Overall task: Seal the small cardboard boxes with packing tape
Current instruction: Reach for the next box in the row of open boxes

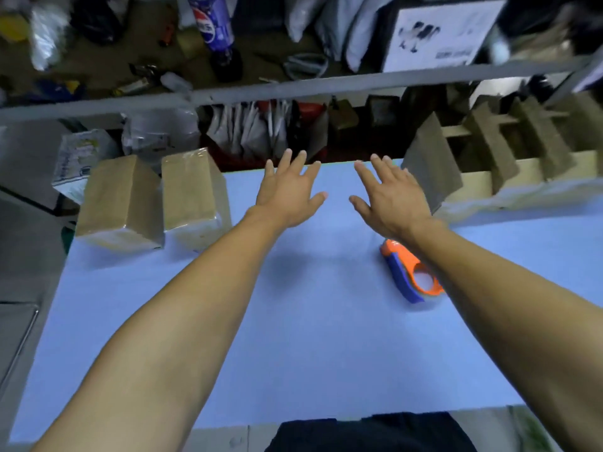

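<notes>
Two small cardboard boxes stand at the table's far left: one box and a second box with glossy tape on it. An orange and blue tape dispenser lies on the blue table, partly under my right forearm. My left hand and my right hand are stretched forward over the far middle of the table, fingers spread and holding nothing. At the right, a row of open cardboard boxes with raised flaps lines the far edge.
A grey shelf rail crosses above the table's far edge. On the shelf sit a cola bottle, bags and a white printed box. Plastic mailers are stacked under the shelf. A grey surface borders the left.
</notes>
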The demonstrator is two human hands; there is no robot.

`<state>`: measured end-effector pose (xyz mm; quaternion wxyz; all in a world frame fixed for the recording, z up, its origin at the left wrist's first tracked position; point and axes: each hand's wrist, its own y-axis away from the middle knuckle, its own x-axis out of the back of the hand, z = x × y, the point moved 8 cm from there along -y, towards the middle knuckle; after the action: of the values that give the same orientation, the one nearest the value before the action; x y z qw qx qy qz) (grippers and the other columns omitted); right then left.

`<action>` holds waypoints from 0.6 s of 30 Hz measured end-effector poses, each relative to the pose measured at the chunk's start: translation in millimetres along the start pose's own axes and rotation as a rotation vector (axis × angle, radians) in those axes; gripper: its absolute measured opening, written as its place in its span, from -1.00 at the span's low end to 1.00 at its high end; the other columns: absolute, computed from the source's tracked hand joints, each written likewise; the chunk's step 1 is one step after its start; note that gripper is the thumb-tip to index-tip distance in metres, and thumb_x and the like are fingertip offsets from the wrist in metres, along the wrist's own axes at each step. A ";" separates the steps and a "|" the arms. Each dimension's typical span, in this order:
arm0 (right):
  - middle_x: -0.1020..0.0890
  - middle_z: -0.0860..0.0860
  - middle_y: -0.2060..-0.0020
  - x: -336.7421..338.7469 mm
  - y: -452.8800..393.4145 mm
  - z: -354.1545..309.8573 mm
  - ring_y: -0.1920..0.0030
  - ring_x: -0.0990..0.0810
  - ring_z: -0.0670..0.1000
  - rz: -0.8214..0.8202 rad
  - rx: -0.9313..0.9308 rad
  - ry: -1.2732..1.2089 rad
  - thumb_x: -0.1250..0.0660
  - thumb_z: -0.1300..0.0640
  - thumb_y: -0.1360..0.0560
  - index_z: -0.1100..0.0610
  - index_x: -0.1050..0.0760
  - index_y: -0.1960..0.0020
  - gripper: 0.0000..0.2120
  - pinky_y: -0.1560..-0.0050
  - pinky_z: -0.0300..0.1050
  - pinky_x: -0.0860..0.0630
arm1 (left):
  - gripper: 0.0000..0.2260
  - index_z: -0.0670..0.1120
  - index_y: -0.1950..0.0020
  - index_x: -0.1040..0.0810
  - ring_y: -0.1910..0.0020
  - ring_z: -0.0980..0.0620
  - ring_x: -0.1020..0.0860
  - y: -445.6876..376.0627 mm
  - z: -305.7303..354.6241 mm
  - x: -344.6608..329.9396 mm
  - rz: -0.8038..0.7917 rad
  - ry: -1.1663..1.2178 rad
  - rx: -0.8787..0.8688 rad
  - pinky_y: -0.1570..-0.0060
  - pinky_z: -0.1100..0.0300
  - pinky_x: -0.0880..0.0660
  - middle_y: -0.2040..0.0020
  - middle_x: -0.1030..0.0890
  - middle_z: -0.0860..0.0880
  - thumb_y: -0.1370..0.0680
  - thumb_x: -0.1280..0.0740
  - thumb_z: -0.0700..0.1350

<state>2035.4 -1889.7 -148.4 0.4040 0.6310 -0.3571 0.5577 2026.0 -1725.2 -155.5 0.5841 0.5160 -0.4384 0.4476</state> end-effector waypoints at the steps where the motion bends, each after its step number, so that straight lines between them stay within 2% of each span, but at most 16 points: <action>1: -0.07 0.16 -0.60 1.2 9.4 15.3 -0.59 -0.05 0.18 0.005 -0.019 -0.007 -0.09 -0.17 -0.65 0.07 -0.02 -0.63 -0.36 -0.51 0.17 -0.10 | -0.39 0.02 -0.63 -0.05 -0.61 -0.13 0.11 -1.8 17.6 0.5 -0.001 -0.007 -0.021 -0.54 -0.20 0.09 -0.64 0.02 -0.08 -0.65 -0.10 0.23; 6: -0.13 0.20 -0.58 1.6 46.0 93.3 -0.57 -0.11 0.21 0.038 -0.107 -0.054 -0.17 -0.13 -0.63 0.10 -0.12 -0.61 -0.36 -0.50 0.14 -0.16 | -0.41 0.02 -0.62 -0.10 -0.61 -0.14 0.06 -14.2 98.8 -1.5 0.004 -0.019 -0.088 -0.53 -0.20 0.05 -0.64 -0.02 -0.09 -0.65 -0.10 0.23; 14: -0.14 0.18 -0.58 1.9 53.6 203.2 -0.56 -0.11 0.20 0.030 -0.153 -0.083 -0.18 -0.08 -0.63 0.08 -0.07 -0.61 -0.37 -0.44 0.15 -0.27 | -0.41 0.01 -0.62 -0.10 -0.61 -0.16 0.04 -49.0 198.9 -19.6 -0.042 0.000 -0.110 -0.51 -0.22 -0.02 -0.63 -0.04 -0.10 -0.65 -0.09 0.23; 18: -0.30 0.23 -0.47 2.4 40.3 236.0 -0.39 -0.31 0.29 0.014 -0.144 -0.115 -0.24 0.03 -0.59 0.20 -0.12 -0.58 -0.36 -0.26 0.13 -0.43 | -0.39 -0.01 -0.61 -0.14 -0.59 -0.15 -0.05 -73.7 224.5 -22.3 -0.035 0.103 -0.040 -0.51 -0.21 -0.08 -0.62 -0.11 -0.11 -0.64 -0.07 0.27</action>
<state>2097.3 -2120.9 -153.6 0.4232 0.6289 -0.4232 0.4963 2081.8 -1955.2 -174.1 0.6238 0.4880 -0.4075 0.4546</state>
